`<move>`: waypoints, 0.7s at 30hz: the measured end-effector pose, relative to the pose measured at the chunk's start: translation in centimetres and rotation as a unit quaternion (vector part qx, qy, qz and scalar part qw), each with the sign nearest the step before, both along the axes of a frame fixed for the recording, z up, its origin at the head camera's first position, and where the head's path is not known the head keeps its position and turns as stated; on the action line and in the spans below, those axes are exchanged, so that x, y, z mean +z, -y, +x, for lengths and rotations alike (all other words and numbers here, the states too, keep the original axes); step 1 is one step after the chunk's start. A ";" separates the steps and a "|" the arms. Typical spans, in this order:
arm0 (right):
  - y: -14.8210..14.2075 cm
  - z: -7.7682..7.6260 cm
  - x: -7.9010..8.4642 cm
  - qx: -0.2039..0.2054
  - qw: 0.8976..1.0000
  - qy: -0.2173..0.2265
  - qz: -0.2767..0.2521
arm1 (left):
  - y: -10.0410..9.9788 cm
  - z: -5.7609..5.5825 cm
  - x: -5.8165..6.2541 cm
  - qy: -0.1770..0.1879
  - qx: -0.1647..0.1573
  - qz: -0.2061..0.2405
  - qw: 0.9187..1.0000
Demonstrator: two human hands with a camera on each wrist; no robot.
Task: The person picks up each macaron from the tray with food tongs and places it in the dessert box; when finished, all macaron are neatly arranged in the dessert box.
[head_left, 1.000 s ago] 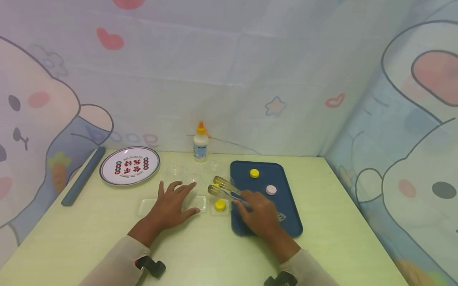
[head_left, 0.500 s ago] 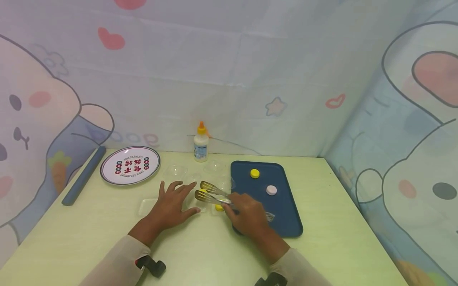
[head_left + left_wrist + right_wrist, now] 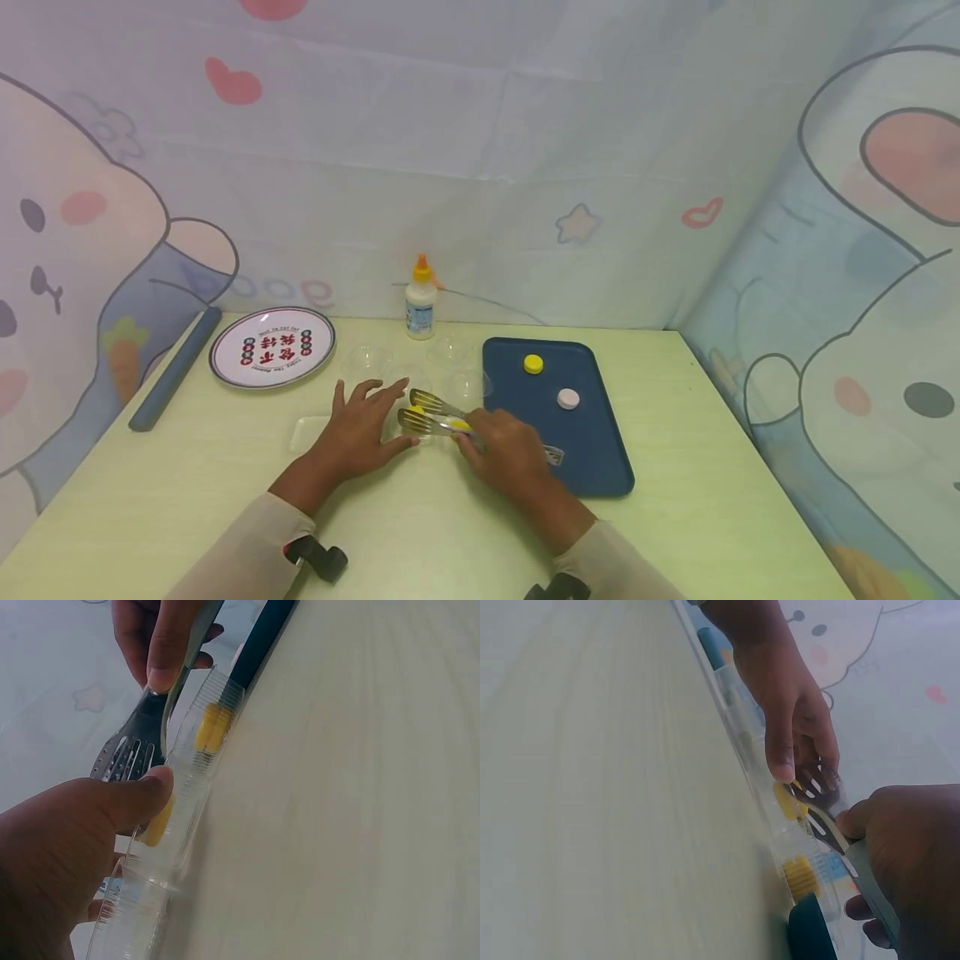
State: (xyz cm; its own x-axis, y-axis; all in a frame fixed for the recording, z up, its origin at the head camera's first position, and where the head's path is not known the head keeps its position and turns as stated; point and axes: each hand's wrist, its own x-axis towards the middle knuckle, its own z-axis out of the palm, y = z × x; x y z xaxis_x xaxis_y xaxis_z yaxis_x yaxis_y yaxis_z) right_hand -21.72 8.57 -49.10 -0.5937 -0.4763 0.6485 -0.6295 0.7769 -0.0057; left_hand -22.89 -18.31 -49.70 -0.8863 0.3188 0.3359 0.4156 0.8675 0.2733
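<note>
My right hand (image 3: 504,454) grips metal serving tongs (image 3: 423,423) with slotted heads. Between those heads a yellow macaron (image 3: 417,409) shows, low at a clear plastic box; the left wrist view has this macaron (image 3: 157,825) at the box wall (image 3: 187,817). My left hand (image 3: 360,429) is spread around that box, its thumb at the near rim and its other fingers on the far side. Just right of it, a second yellow macaron (image 3: 214,727) sits in another clear box (image 3: 231,691), partly behind the tongs in the head view.
A blue tray (image 3: 525,400) on the right bears a yellow macaron (image 3: 533,364) and a pale pink one (image 3: 568,399). Another clear box (image 3: 306,433) lies left of my left hand. Behind stand clear lids (image 3: 367,360), a glue bottle (image 3: 421,308) and a printed plate (image 3: 272,348).
My right hand has moved left with the tongs and the yellow macaron, from over the right-hand box to the box by my left hand. The left hand has stayed put.
</note>
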 end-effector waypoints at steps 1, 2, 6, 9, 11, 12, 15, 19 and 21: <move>0.1 0.0 0.1 -0.002 1.000 0.001 0.005 | 0.0 0.0 0.0 0.001 0.000 0.001 1.000; 0.2 0.1 0.2 -0.004 1.000 0.001 0.010 | 0.0 0.0 0.0 0.002 0.000 0.002 1.000; 0.4 0.2 0.4 -0.015 1.000 -0.004 0.026 | 0.0 0.1 0.0 0.004 0.000 0.005 1.000; 0.6 0.3 0.5 -0.020 0.999 0.001 0.031 | 0.0 0.1 0.0 0.004 -0.001 0.006 1.000; 0.7 0.4 0.6 -0.023 0.999 0.007 0.033 | 0.1 0.1 0.0 0.004 -0.001 0.007 1.000; 0.7 0.4 0.6 -0.023 0.999 0.011 0.034 | 0.1 0.1 0.0 0.004 -0.002 0.006 1.000; 0.9 0.5 0.7 -0.028 0.999 0.021 0.038 | 0.1 0.0 -0.1 0.004 -0.002 0.005 1.000; 0.9 0.5 0.8 -0.031 0.998 0.029 0.038 | 0.1 0.0 -0.2 0.004 -0.002 0.004 1.000; 1.0 0.6 0.8 -0.031 0.998 0.027 0.038 | 0.1 0.0 -0.1 0.004 -0.003 0.005 1.000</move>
